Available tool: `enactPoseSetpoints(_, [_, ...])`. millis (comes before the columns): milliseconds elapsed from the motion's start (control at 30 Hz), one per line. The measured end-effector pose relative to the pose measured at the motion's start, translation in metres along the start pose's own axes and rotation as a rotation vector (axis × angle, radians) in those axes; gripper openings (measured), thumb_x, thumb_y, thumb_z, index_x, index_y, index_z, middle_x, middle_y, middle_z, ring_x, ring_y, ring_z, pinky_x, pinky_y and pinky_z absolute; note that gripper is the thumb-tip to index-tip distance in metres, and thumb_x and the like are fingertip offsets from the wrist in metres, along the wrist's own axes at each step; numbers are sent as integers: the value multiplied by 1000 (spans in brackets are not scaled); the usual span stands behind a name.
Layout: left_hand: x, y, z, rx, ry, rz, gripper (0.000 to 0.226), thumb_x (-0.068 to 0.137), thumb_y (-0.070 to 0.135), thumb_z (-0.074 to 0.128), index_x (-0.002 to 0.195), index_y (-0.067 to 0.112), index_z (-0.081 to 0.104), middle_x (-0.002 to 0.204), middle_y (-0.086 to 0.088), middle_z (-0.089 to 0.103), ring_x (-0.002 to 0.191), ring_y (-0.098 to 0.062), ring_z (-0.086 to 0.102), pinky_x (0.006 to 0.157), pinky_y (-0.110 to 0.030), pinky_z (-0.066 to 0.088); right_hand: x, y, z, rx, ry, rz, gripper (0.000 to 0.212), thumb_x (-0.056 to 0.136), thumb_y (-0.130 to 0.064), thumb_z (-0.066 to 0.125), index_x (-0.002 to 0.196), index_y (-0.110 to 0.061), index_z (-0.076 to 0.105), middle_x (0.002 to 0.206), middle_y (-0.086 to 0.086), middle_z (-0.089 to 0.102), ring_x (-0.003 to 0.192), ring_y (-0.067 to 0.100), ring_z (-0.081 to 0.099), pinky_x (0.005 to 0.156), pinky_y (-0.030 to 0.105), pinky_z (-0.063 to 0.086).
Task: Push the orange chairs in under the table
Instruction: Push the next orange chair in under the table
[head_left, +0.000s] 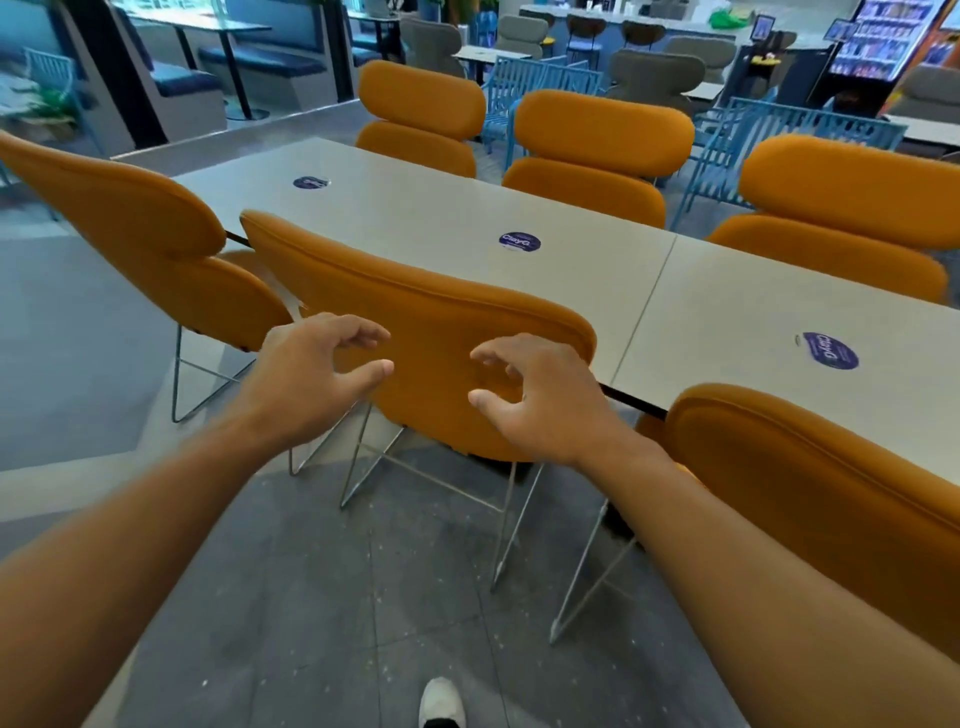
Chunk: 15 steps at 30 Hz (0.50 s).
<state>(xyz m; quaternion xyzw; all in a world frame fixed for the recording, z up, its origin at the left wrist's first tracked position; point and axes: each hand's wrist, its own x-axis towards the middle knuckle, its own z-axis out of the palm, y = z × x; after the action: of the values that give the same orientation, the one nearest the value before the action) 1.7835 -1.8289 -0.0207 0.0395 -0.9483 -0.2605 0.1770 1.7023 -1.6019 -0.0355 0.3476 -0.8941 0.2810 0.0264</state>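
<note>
Both hands reach toward back of middle orange chair (431, 332) on near side of long tabletop (467, 218). Left hand (311, 364) and right hand (530, 395): grip open, fingers curled, holding nothing. Chair seat tucked under tabletop edge; neighbouring orange chairs (130, 218) either side.

You stand on a dark grey tiled floor (322, 597). Behind you see blue slatted chairs (524, 83), grey padded armchairs (657, 73), dark blue booth benches (260, 65), and what seems a lit vending machine (883, 36), somewhat blurred.
</note>
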Motion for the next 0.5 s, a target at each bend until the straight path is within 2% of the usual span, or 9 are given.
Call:
enactPoseSetpoints(167, [68,-22,-5,36,76,12,35,86,36,68,117,20,66,115,1,67,102,-10,58,85,-26,45,71,16,2,-78,170,0,41,89,-46,66,127,-31,63,128,-7,65,118,16,56,99,35,39])
enactPoseSetpoints(233, [92,-34,-5,77,61,-10,44,84,42,68,123,24,61,123,-2,62,114,-20,55,93,-39,47,96,23,2,-136,170,37,50,87,-54,63,132,-32,59,132,-6,62,121,18,54,101,40,38])
enactPoseSetpoints(300, [120,-50,-3,151,-20,-82,60,78,53,68,133,34,51,135,-7,51,126,-32,43,102,-55,41,122,31,7,-177,109,106,61,85,-63,62,138,-33,54,138,-4,58,125,19,52,104,44,38])
enactPoseSetpoints(333, [129,-56,0,189,-62,-99,69,75,59,69,136,39,45,140,-7,45,131,-35,37,105,-59,36,128,35,9,-200,67,131,67,83,-67,61,140,-34,50,140,-4,57,126,19,52,105,45,38])
enactPoseSetpoints(400, [136,-64,6,270,-123,-101,84,68,66,70,141,44,34,148,-5,35,139,-35,24,109,-60,26,129,42,13,-253,-42,179,77,79,-75,59,143,-35,44,141,-3,54,125,20,52,106,47,39])
enactPoseSetpoints(500, [156,-82,15,319,-175,-81,93,65,69,70,144,46,27,153,-3,28,144,-33,15,113,-59,15,140,52,24,-323,-143,260,84,76,-78,59,146,-36,38,141,-2,52,126,22,49,107,49,35])
